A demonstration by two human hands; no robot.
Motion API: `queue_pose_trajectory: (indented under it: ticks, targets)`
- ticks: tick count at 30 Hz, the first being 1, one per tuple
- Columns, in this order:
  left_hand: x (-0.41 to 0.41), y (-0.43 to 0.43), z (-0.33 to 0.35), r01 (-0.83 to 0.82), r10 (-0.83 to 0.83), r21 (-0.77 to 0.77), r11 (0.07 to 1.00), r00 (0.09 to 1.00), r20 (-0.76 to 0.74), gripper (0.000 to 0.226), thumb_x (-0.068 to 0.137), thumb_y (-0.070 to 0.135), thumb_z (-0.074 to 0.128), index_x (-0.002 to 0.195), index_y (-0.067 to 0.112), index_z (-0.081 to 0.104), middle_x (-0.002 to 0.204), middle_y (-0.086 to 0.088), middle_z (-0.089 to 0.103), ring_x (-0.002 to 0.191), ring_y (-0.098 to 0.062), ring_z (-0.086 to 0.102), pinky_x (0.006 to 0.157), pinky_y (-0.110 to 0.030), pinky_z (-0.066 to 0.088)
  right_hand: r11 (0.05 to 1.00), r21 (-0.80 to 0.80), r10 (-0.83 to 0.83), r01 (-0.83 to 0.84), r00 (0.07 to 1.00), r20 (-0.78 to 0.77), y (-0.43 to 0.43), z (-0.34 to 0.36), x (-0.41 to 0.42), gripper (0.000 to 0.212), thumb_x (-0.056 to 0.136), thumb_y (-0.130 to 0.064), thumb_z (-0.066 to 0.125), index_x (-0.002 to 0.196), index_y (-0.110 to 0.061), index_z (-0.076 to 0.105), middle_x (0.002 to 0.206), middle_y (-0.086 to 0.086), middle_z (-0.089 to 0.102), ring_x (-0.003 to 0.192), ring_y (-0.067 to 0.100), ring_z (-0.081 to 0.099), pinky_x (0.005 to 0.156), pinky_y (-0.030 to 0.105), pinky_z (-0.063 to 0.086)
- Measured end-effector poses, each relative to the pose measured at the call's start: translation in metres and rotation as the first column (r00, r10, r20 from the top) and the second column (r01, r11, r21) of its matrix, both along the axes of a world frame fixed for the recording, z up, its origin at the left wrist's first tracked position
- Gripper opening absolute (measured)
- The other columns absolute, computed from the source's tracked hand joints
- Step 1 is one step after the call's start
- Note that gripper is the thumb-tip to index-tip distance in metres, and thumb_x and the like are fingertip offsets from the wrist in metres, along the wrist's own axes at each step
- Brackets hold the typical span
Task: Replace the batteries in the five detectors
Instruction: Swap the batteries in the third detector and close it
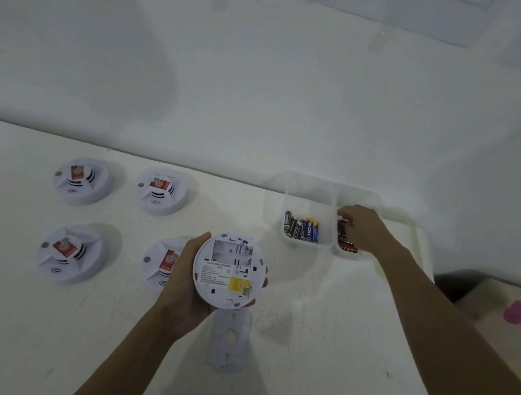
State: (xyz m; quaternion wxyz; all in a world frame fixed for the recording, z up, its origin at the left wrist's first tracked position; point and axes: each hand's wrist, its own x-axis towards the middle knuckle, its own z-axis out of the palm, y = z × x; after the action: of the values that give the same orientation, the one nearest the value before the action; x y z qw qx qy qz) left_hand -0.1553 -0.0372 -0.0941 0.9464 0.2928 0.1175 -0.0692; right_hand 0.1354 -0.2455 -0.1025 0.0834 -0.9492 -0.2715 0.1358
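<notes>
Your left hand (pixel 187 274) gripping upturned detector (pixel 229 269), empty bay (pixel 231 252) lying crosswise; your right hand (pixel 361 228) hovering ahead-right inside bin (pixel 363 196), fingers (pixel 345 216) touching red batteries (pixel 345 243), grip unclear

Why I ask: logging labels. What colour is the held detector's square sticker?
Yellow square sticker, on the round white detector in the left hand; head view.

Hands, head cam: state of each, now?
Left hand: grips the open detector, battery bay empty.
Right hand: fingers curled down into the right battery bin; whether they pinch a battery cannot be told.
</notes>
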Motion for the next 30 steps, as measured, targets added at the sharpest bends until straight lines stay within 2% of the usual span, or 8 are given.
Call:
queue_pose_trajectory:
  ticks: [4,10,17,20,22,24,26,30]
  targets:
    - [0.0,0.002,-0.001,-0.013,0.013,0.014,1.0,1.0,-0.009,0.074,0.056,0.058,0.078,0.115,0.014,0.068,0.119,-0.02,0.064,0.106,-0.039,0.063,0.082,-0.049,0.054,0.988,0.155,-0.048,0.03,0.992,0.116,0.007,0.012,0.0,0.037,0.089,0.005,0.043,0.12,-0.005,0.061,0.116,0.014,0.063,0.108,0.028,0.057,0.093,0.031,0.042]
    - [0.0,0.004,0.0,-0.012,0.012,0.007,1.0,1.0,-0.009,0.073,0.054,0.058,0.078,0.112,0.015,0.07,0.118,-0.019,0.065,0.106,-0.038,0.063,0.083,-0.049,0.054,0.935,0.308,0.101,-0.178,0.963,0.252,0.04,0.028,-0.02,0.024,0.089,-0.003,0.052,0.109,-0.005,0.066,0.099,0.011,0.067,0.089,0.024,0.062,0.083,0.032,0.046]
    - [0.0,0.007,-0.002,-0.016,0.015,-0.042,0.999,1.0,-0.014,0.075,0.055,0.054,0.08,0.116,0.013,0.067,0.119,-0.022,0.063,0.105,-0.04,0.063,0.079,-0.048,0.055,0.971,0.02,0.238,-0.237,0.97,-0.051,0.078,0.026,-0.042,0.038,0.092,-0.028,0.058,0.123,-0.006,0.059,0.112,0.008,0.063,0.1,0.022,0.058,0.088,0.031,0.044]
    - [0.0,0.007,-0.003,-0.014,0.015,-0.045,0.999,1.0,0.002,0.072,0.059,0.055,0.078,0.117,0.013,0.066,0.12,-0.021,0.063,0.107,-0.039,0.062,0.082,-0.049,0.054,0.973,-0.068,0.212,-0.22,0.971,-0.112,0.085,0.018,-0.043,0.026,0.089,-0.028,0.059,0.088,-0.002,0.061,0.09,0.012,0.058,0.081,0.026,0.056,0.07,0.033,0.045]
    - [0.0,0.006,-0.004,-0.027,0.027,-0.042,0.999,1.0,-0.008,0.075,0.055,0.055,0.081,0.116,0.013,0.067,0.119,-0.021,0.064,0.105,-0.039,0.063,0.081,-0.049,0.054,0.975,-0.103,0.181,-0.199,0.97,-0.163,0.087,0.015,-0.045,0.028,0.085,-0.029,0.061,0.069,-0.011,0.046,0.081,0.006,0.044,0.068,0.023,0.048,0.055,0.029,0.036]
    - [0.0,0.005,-0.004,-0.021,0.021,-0.056,0.998,1.0,-0.003,0.075,0.055,0.054,0.08,0.115,0.012,0.067,0.117,-0.021,0.064,0.104,-0.038,0.064,0.081,-0.048,0.055,0.977,-0.118,0.154,-0.18,0.967,-0.205,0.086,0.013,-0.046,0.024,0.083,-0.033,0.064,0.086,-0.013,0.051,0.102,0.008,0.041,0.077,0.025,0.053,0.061,0.029,0.042]
    - [0.0,0.005,-0.005,-0.013,0.013,-0.06,0.998,1.0,0.014,0.073,0.059,0.054,0.079,0.118,0.012,0.065,0.118,-0.021,0.064,0.105,-0.038,0.063,0.082,-0.047,0.054,0.984,-0.102,0.122,-0.146,0.97,-0.211,0.083,0.011,-0.046,0.043,0.082,-0.034,0.066,0.117,-0.013,0.052,0.12,0.009,0.036,0.091,0.027,0.056,0.071,0.031,0.046]
    - [-0.002,0.006,-0.007,-0.03,0.03,-0.068,0.997,1.0,-0.004,0.078,0.054,0.052,0.083,0.118,0.011,0.065,0.118,-0.022,0.063,0.103,-0.04,0.063,0.078,-0.049,0.055,0.995,0.071,0.083,-0.071,0.978,-0.192,0.083,0.011,-0.049,0.053,0.079,-0.023,0.069,0.126,-0.013,0.044,0.118,0.009,0.043,0.087,0.02,0.051,0.069,0.029,0.041]
